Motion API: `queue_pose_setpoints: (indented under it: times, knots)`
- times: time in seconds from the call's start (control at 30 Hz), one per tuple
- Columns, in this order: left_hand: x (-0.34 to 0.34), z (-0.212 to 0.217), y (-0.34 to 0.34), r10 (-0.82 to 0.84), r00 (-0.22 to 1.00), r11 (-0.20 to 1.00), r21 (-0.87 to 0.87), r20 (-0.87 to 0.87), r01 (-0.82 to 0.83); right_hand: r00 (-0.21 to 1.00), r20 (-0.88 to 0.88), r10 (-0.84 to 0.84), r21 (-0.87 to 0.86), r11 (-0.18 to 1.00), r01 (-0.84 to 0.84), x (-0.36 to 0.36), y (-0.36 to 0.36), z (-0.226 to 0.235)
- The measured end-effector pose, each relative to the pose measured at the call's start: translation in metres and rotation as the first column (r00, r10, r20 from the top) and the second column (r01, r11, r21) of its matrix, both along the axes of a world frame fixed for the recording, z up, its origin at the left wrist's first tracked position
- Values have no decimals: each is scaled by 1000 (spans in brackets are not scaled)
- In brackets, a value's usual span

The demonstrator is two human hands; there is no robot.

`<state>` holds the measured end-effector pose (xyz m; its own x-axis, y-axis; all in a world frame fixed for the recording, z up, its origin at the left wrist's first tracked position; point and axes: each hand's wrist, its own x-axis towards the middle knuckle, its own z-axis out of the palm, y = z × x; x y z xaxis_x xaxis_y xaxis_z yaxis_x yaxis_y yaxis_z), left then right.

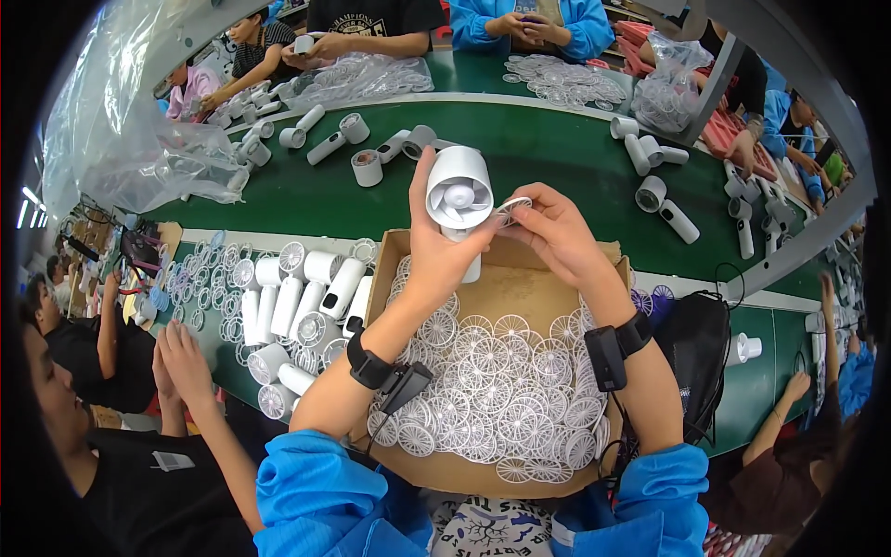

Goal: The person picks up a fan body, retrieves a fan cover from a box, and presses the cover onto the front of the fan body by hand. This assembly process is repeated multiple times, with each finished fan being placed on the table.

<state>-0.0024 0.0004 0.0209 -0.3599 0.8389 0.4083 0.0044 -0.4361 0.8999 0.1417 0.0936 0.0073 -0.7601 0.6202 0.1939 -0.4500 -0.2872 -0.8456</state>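
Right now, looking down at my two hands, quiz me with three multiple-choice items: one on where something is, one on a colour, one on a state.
1. Where does the heap of white round grilles lie?
A. in the cardboard box
B. on the floor
C. in a red bucket

2. What colour is the belt surface beyond the box?
A. yellow
B. green
C. white

3. How is the white handheld fan held?
A. lying loose on the belt
B. hanging from a hook
C. gripped in the left hand, its round face toward the camera

Answers: 1 A, the grilles fill the open box under both forearms. 2 B, the strip carrying other fan bodies is dark green. 3 C, the left hand wraps its handle while the right hand pinches a grille beside its rim.
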Motion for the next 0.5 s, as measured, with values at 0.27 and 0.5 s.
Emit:
queue_pose_setpoints:
  times: [0.27, 0.5]
  knots:
    - [-8, 4, 0, -17, 995, 997, -69, 102, 24, 989, 43, 145, -183, 974, -135, 10, -3, 24]
    - [-3, 5, 5, 99, 985, 992, -94, 141, -86, 998, 34, -60, 208, 977, 51, 2, -1, 6]
